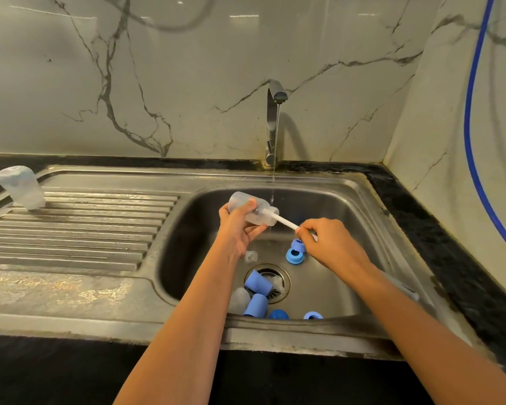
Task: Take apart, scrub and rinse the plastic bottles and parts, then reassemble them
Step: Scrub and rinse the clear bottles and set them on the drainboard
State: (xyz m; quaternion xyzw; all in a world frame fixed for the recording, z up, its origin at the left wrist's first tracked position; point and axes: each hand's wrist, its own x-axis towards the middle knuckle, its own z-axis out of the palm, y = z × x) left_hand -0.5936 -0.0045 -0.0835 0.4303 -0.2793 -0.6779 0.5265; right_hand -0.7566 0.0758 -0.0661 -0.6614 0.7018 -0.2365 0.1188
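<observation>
My left hand (236, 228) grips a clear plastic bottle (253, 210) lying sideways over the sink basin (348, 229), its mouth pointing right. My right hand (326, 244) pinches the white handle of a bottle brush (285, 222), and the bristle end sits inside the bottle. Blue rings (295, 254) lie on the basin floor under my right hand. Blue caps (256, 283) and clear parts (238, 299) lie around the drain (284, 280). Another clear bottle (21, 185) stands upside down on the drainboard at the far left.
The tap (275, 124) at the back runs a thin stream of water just right of the held bottle. The ribbed steel drainboard (79, 226) spreads to the left. A blue hose (473, 141) hangs down the right wall. Dark counter edges the sink.
</observation>
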